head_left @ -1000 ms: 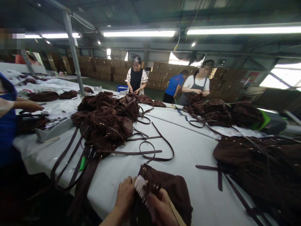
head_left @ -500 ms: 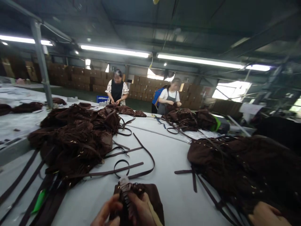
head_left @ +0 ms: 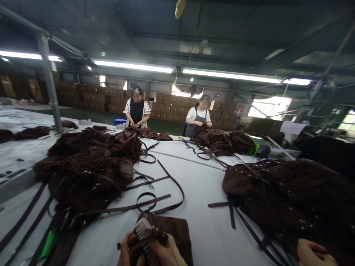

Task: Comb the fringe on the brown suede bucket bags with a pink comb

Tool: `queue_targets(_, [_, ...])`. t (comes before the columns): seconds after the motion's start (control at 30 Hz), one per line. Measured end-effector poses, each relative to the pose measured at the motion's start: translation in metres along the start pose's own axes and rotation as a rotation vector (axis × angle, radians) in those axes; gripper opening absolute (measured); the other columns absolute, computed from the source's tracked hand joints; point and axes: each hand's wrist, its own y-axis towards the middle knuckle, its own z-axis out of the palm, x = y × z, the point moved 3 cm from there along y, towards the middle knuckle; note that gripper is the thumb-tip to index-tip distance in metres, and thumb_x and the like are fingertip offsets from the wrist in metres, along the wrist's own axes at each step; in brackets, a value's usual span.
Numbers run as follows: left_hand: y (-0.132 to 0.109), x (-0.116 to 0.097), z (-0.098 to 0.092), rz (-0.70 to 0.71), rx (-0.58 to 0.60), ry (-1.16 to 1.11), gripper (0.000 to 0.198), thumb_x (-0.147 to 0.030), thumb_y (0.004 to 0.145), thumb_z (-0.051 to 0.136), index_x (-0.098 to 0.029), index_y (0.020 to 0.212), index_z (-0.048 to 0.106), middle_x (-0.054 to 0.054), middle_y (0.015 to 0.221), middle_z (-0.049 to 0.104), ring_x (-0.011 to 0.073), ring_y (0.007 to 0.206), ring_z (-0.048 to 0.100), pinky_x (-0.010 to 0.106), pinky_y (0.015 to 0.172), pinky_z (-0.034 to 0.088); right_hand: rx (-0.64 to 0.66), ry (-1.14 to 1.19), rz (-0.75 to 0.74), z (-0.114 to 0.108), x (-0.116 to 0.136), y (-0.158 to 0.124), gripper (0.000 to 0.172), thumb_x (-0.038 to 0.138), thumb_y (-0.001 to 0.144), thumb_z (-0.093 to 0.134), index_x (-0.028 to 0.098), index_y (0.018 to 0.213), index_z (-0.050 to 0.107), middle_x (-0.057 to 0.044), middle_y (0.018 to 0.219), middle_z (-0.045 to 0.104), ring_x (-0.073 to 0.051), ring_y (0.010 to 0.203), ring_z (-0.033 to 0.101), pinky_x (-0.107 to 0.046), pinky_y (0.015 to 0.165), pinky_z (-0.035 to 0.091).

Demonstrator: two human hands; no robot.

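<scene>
At the bottom middle, a dark brown fabric bag (head_left: 177, 232) lies on the white table with its gathered top toward me. My left hand (head_left: 128, 245) is closed on the bag's left edge. My right hand (head_left: 165, 249) is closed at the gathered cloth. Between my hands runs a pale, ridged, comb-like strip (head_left: 142, 229), slanting down under the right fingers. Its exact kind is unclear. Its lower end and part of the bag are hidden by my fingers.
Brown bags with long straps are heaped at left (head_left: 91, 166) and right (head_left: 277, 195). Loose straps (head_left: 177, 184) lie between them. Another person's hand (head_left: 313, 253) is at the lower right. Two people (head_left: 137, 111) work across the table (head_left: 199, 192). A green-handled tool (head_left: 48, 244) lies at left.
The pale strip has tilted and shifted slightly left and down, with more of its face showing. My left hand has drawn in closer to the bag. The hand at lower right has moved slightly.
</scene>
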Motion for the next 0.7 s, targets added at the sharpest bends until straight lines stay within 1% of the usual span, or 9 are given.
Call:
queue_targets(0.1, [0.028,0.004,-0.013,-0.034,0.059,0.015,0.082,-0.033,0.069,0.068,-0.018,0.14,0.029,0.015,0.129,0.059,0.0236,0.103,0.067,0.036,0.094,0.052,-0.066,0.0,0.077,0.004,-0.016,0.008,0.066,0.077,0.059,0.071,0.014,0.078,0.065,0.002,0.05,0.054,-0.009,0.038,0.043,-0.021,0.036,0.032])
queue_targets(0.2, [0.038,-0.008,-0.021,-0.108,0.098,0.096,0.081,-0.026,0.069,0.067,-0.012,0.141,0.032,0.007,0.094,0.068,0.0147,0.07,0.063,0.027,0.068,0.051,-0.078,0.009,0.109,0.003,-0.021,0.015,0.066,0.077,0.06,0.07,0.014,0.079,0.063,0.006,0.041,0.046,-0.008,0.032,0.038,-0.02,0.032,0.025])
queue_targets(0.27, [0.035,-0.024,-0.014,-0.089,0.145,0.09,0.084,-0.022,0.07,0.066,-0.016,0.144,0.03,0.002,0.085,0.067,0.0101,0.055,0.053,0.022,0.052,0.042,-0.07,0.015,0.108,-0.001,-0.018,0.017,0.068,0.076,0.059,0.072,0.013,0.084,0.065,0.006,0.041,0.048,-0.008,0.031,0.038,-0.02,0.031,0.025])
queue_targets(0.33, [0.03,-0.037,0.003,-0.082,0.273,-0.034,0.086,-0.019,0.067,0.066,-0.021,0.144,0.03,0.004,0.099,0.068,0.0077,0.053,0.051,0.02,0.046,0.038,-0.065,0.02,0.095,-0.004,-0.012,0.016,0.072,0.074,0.058,0.074,0.013,0.096,0.066,0.005,0.046,0.053,-0.008,0.032,0.039,-0.02,0.031,0.026])
queue_targets(0.43, [0.025,-0.048,0.03,-0.035,0.409,-0.256,0.075,-0.019,0.067,0.07,-0.02,0.136,0.04,0.009,0.118,0.064,0.0129,0.073,0.063,0.022,0.061,0.05,-0.059,0.034,0.049,-0.009,-0.001,0.012,0.082,0.07,0.057,0.078,0.014,0.115,0.063,0.002,0.059,0.062,-0.008,0.036,0.043,-0.02,0.033,0.031])
queue_targets(0.5, [0.028,-0.05,0.04,0.059,0.389,-0.302,0.07,-0.023,0.071,0.071,-0.019,0.134,0.04,0.011,0.121,0.063,0.0194,0.095,0.065,0.028,0.082,0.053,-0.048,0.041,0.023,-0.012,0.004,0.01,0.083,0.067,0.059,0.079,0.013,0.12,0.061,0.0,0.065,0.065,-0.008,0.038,0.045,-0.02,0.034,0.034])
queue_targets(0.57, [0.031,-0.05,0.044,0.163,0.356,-0.238,0.073,-0.023,0.072,0.072,-0.021,0.136,0.037,0.011,0.129,0.058,0.0229,0.111,0.06,0.033,0.096,0.049,-0.04,0.032,0.007,-0.015,0.005,0.008,0.081,0.065,0.062,0.078,0.013,0.122,0.061,-0.002,0.068,0.066,-0.008,0.039,0.045,-0.02,0.035,0.036])
queue_targets(0.63, [0.034,-0.047,0.045,0.227,0.345,-0.155,0.075,-0.021,0.071,0.072,-0.022,0.137,0.036,0.011,0.131,0.056,0.023,0.115,0.057,0.034,0.099,0.046,-0.043,0.0,-0.009,-0.018,0.004,0.006,0.08,0.063,0.065,0.077,0.013,0.125,0.059,-0.002,0.07,0.067,-0.007,0.038,0.044,-0.021,0.036,0.036])
queue_targets(0.7, [0.037,-0.041,0.047,0.232,0.387,-0.122,0.069,-0.022,0.07,0.07,-0.021,0.133,0.04,0.008,0.118,0.061,0.021,0.103,0.06,0.033,0.091,0.049,-0.031,-0.056,-0.034,-0.021,0.003,0.001,0.079,0.064,0.07,0.073,0.014,0.129,0.057,-0.003,0.071,0.068,-0.007,0.037,0.044,-0.021,0.036,0.035])
